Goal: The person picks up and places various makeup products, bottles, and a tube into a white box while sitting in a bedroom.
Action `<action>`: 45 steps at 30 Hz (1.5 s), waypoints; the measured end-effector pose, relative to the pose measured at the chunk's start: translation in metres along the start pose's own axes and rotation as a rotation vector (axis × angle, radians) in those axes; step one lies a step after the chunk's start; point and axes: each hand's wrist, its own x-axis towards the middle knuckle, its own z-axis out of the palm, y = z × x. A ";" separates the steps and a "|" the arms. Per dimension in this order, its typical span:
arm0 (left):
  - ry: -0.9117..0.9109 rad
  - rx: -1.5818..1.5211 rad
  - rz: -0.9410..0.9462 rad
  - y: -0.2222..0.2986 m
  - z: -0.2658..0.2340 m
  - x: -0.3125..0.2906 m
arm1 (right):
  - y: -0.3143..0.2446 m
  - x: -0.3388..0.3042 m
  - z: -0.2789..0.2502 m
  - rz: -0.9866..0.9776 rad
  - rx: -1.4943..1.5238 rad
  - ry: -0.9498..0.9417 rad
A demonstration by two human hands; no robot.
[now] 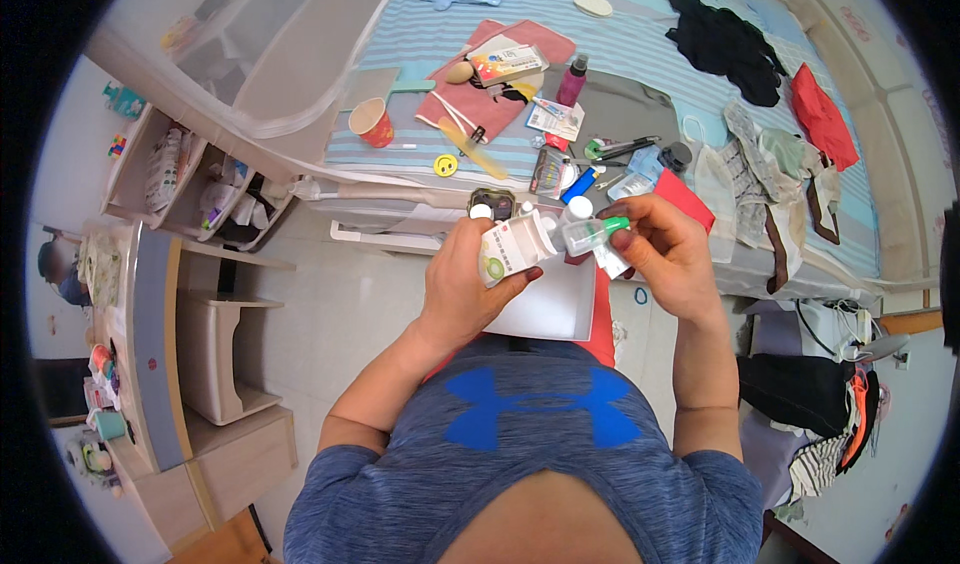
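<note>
My left hand is closed around a small white carton with a green round picture, its end flap raised toward the right. The fingers of my right hand pinch a small clear dropper bottle by its green cap, just beside the carton's open end. A white slip, perhaps a folded leaflet, shows below the bottle; whether my fingers hold it I cannot tell. Under both hands an open white box rests at my lap. White round caps and a dark compact-like case show just beyond my hands.
Ahead is a bed with a striped blue sheet. A pink cloth, paper cup, purple spray bottle, blue lighter-shaped item and yellow smiley disc lie there. Clothes are at right; shelves stand left.
</note>
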 end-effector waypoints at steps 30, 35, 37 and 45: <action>-0.016 0.120 0.171 -0.017 0.010 -0.005 | -0.011 0.012 0.020 -0.064 -0.480 -0.147; -0.030 0.075 0.160 -0.020 0.012 -0.006 | -0.009 0.013 0.030 -0.172 -0.469 -0.095; -0.013 0.058 0.166 -0.020 0.013 -0.006 | -0.007 0.013 0.034 -0.166 -0.473 -0.094; -0.011 0.125 0.175 -0.025 0.013 -0.012 | -0.004 0.011 0.038 -0.068 -0.589 -0.186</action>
